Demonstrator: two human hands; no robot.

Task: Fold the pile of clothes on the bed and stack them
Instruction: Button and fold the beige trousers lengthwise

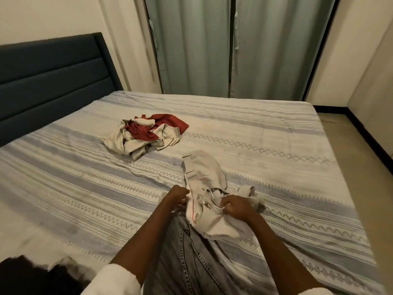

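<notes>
- The unfolded pile [144, 135] of beige and red clothes lies mid-bed, well apart from the hands.
- The left hand [177, 198] pinches the beige garment [204, 188] at its left edge.
- The right hand [237, 206] clenches its bunched right side.
- Risk: the bunched cloth may fold crooked, I judge.
- No readable writing or labels.

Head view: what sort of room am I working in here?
Most likely a bedroom: a wide bed under a striped blue-and-white bedspread, a dark blue padded headboard against the wall, and long grey-green curtains behind it.
</notes>
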